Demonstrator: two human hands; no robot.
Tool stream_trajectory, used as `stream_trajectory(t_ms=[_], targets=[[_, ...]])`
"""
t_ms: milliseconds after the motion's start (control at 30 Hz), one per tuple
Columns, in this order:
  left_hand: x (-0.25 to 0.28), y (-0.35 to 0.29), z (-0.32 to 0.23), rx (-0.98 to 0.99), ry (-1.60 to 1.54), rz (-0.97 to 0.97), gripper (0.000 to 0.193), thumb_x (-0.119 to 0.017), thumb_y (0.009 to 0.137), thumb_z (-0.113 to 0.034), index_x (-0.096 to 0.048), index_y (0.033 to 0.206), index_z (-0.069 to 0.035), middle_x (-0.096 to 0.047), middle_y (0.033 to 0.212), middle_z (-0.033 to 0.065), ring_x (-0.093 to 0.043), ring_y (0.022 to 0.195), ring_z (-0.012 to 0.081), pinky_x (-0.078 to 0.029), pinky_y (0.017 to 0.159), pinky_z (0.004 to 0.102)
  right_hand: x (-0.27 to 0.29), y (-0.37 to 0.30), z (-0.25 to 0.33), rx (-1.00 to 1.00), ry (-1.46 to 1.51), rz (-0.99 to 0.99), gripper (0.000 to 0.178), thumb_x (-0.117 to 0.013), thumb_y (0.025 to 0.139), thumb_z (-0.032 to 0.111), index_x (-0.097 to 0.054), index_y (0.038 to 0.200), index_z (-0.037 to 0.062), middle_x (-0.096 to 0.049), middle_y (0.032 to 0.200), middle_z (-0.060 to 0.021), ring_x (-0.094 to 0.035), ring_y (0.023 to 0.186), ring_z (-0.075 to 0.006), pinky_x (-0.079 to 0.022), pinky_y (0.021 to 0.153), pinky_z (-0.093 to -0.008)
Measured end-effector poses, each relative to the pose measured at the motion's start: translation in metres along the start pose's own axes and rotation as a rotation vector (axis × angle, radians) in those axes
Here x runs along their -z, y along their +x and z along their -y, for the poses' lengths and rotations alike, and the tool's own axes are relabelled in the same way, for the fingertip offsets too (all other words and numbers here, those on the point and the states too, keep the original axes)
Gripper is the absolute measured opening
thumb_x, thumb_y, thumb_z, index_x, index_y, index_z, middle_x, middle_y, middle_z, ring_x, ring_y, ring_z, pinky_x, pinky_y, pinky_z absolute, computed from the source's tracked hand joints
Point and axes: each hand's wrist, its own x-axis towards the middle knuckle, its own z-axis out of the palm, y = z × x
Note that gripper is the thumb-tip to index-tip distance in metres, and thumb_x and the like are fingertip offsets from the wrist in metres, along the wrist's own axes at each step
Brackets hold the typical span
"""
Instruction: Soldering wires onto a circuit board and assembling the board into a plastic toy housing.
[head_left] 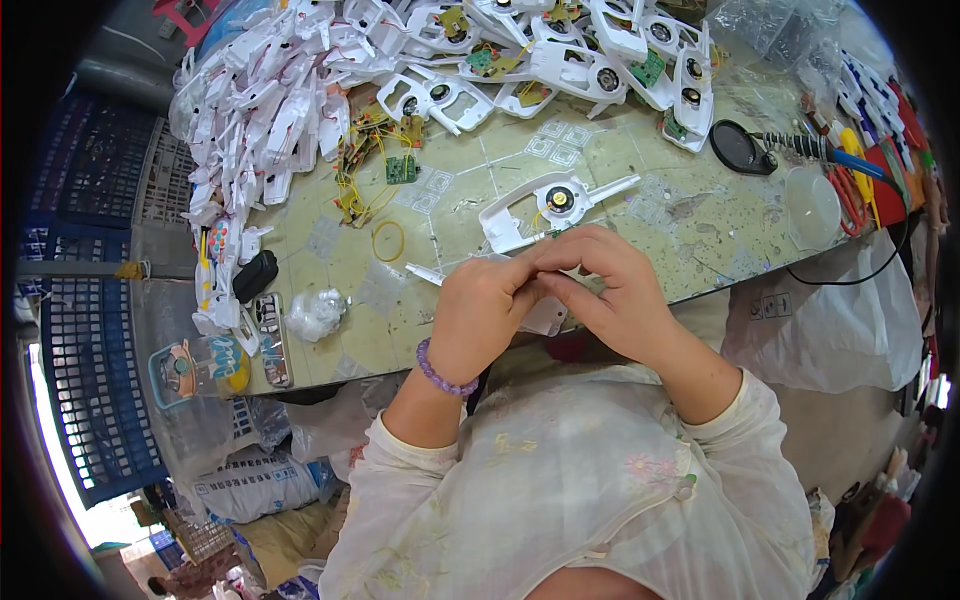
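On a cluttered green workbench (690, 260) heaped with white housings (270, 110), left hand (480, 310) and right hand (610, 295) pinch together over a white plastic piece (545, 318) at the near edge, seemingly mid-assembly, so steady fingertip alignment looks needed next.

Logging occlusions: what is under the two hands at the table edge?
A white plastic piece shows below the left hand and right hand; what the fingers pinch is covered.

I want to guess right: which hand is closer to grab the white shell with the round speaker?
Probably the right hand: the shell lies just beyond its fingers, while the left hand sits farther off to the side.
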Motion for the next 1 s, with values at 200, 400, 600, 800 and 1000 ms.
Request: stream_trajectory(t_ms=[200, 400, 600, 800, 1000], targets=[[-0.011, -0.004, 0.013, 0.205, -0.69, -0.091, 0.023, -0.067, 0.084, -0.01, -0.066, 0.105, -0.001, -0.071, 0.088, 0.0086, -0.065, 0.074, 0.0151, -0.05, 0.067, 0.0272, -0.001, -0.01, 0.0, -0.41, 0.144, -0.099, 0.011, -0.065, 0.081, 0.007, -0.065, 0.091, 0.0033, -0.065, 0.087, -0.007, -0.06, 0.077, -0.0199, -0.047, 0.067, -0.0296], [-0.01, -0.001, 0.01, 0.337, -0.73, -0.077, 0.016, -0.066, 0.083, -0.008, -0.068, 0.097, 0.0, -0.07, 0.083, 0.0073, -0.062, 0.075, 0.0086, -0.049, 0.069, 0.0232, -0.004, -0.023, -0.007, -0.186, -0.047, -0.134, 0.009, -0.066, 0.076, 0.004, -0.064, 0.085, 0.0037, -0.065, 0.081, -0.008, -0.061, 0.073, -0.0227, -0.048, 0.067, -0.0319], [-0.001, 0.003, 0.015, -0.217, -0.092, -0.052, 0.013, -0.066, 0.079, -0.001, -0.069, 0.091, -0.001, -0.068, 0.081, 0.011, -0.064, 0.073, 0.0194, -0.049, 0.066, 0.0284, -0.004, -0.029, -0.013, -0.041, -0.087, -0.127, 0.012, -0.065, 0.073, 0.002, -0.063, 0.085, 0.0033, -0.065, 0.082, -0.0088, -0.061, 0.075, -0.0261, -0.048, 0.067, -0.0337], [-0.007, 0.005, 0.007, 0.02, -0.249, -0.139, 0.012, -0.069, 0.075, -0.006, -0.069, 0.086, -0.004, -0.064, 0.077, 0.0099, -0.062, 0.069, 0.0249, -0.048, 0.062, 0.0333, -0.002, -0.029, -0.014, -0.214, -0.157, -0.189, 0.017, -0.067, 0.073, 0.002, -0.063, 0.09, 0.0035, -0.062, 0.09, -0.0114, -0.061, 0.078, -0.0274, -0.049, 0.068, -0.0366], [-0.011, 0.005, 0.014, 0.037, -0.154, -0.122, 0.01, -0.069, 0.074, -0.008, -0.069, 0.083, -0.005, -0.063, 0.074, 0.0086, -0.06, 0.067, 0.0253, -0.047, 0.062, 0.0341, -0.002, -0.012, -0.012, -0.114, -0.579, -0.079, 0.031, -0.071, 0.072, 0.009, -0.058, 0.099, 0.0035, -0.054, 0.097, -0.0133, -0.055, 0.09, -0.0304, -0.047, 0.075, -0.0381]])
